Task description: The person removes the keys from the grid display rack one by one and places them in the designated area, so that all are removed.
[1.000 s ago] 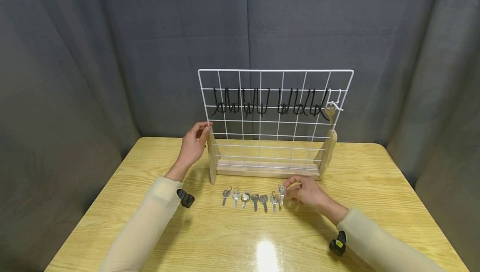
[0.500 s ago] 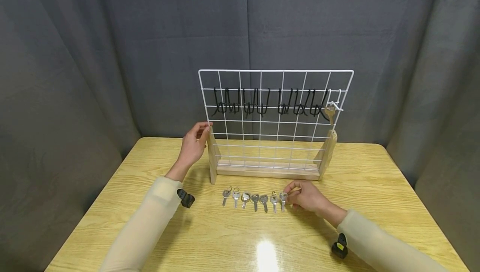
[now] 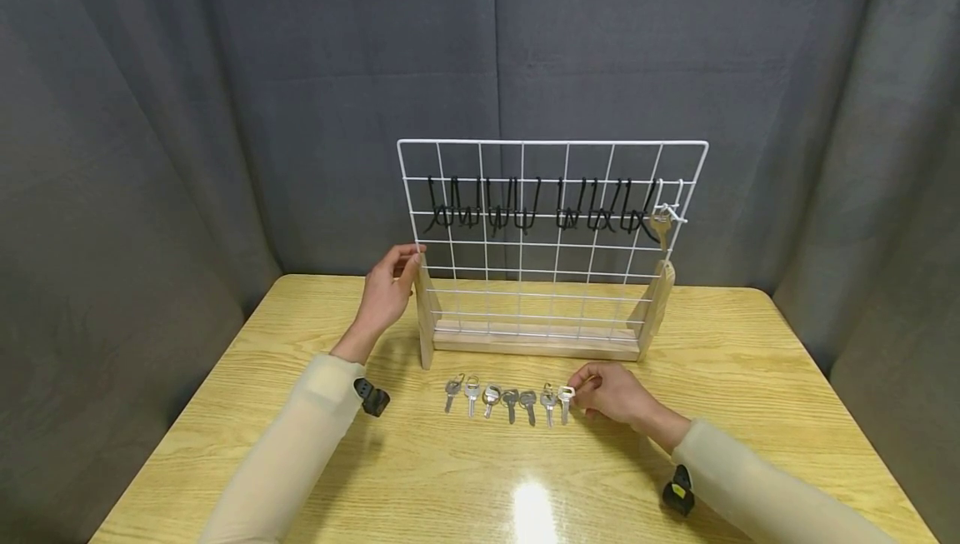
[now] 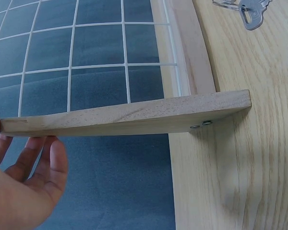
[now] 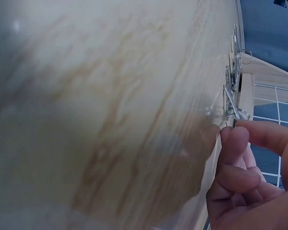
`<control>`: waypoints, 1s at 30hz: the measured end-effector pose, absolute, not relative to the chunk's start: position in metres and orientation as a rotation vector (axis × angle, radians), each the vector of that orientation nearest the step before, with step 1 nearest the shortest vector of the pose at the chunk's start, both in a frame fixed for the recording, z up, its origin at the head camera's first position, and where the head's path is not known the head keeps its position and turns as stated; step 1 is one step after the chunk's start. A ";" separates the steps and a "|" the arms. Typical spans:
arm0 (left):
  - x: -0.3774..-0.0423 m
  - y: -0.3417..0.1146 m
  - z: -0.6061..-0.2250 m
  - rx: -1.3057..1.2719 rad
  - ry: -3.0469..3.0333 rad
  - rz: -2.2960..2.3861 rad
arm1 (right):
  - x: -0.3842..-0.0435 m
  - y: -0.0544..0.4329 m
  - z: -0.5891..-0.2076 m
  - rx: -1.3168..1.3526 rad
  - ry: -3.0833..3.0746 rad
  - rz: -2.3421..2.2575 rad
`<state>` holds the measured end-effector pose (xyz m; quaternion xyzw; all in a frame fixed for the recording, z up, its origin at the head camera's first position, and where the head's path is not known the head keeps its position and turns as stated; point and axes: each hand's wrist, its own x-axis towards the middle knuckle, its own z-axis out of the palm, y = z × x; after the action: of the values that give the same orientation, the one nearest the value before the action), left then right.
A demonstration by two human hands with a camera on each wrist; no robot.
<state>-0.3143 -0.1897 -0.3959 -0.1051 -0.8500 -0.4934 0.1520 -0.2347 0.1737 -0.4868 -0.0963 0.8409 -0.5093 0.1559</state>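
In the head view a white wire grid rack stands on wooden side supports. My left hand holds its left wooden upright near the top, thumb in front; fingers touch the wood in the left wrist view. Several silver keys lie in a row before the rack, some with rings. My right hand pinches the rightmost key by its head between thumb and index finger, low at the tabletop. In the right wrist view the fingertips partly cover that key.
Black hooks line the grid's upper part. At its right end, a brass-coloured key hangs from a white hook. The wooden table reaches back to grey curtains.
My right hand has brought the rightmost key down and slightly toward me, from upright to lying in line with the other keys. The left hand has stayed on the rack.
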 end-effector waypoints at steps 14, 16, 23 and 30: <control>-0.313 -0.189 -0.395 -0.301 -2.443 -1.428 | -0.238 0.173 -0.493 -0.202 2.480 -1.373; -0.314 -0.189 -0.395 -0.299 -2.442 -1.426 | -0.237 0.174 -0.492 -0.206 2.477 -1.377; -0.315 -0.189 -0.396 -0.286 -2.429 -1.433 | -0.235 0.176 -0.491 -0.200 2.479 -1.387; -0.317 -0.190 -0.396 -0.293 -2.410 -1.434 | -0.236 0.180 -0.483 -0.218 2.452 -1.450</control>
<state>-0.3166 -0.1898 -0.3961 -0.1026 -0.8437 -0.5020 0.1601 -0.2363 0.1795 -0.4827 -0.0756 0.8495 -0.5024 0.1419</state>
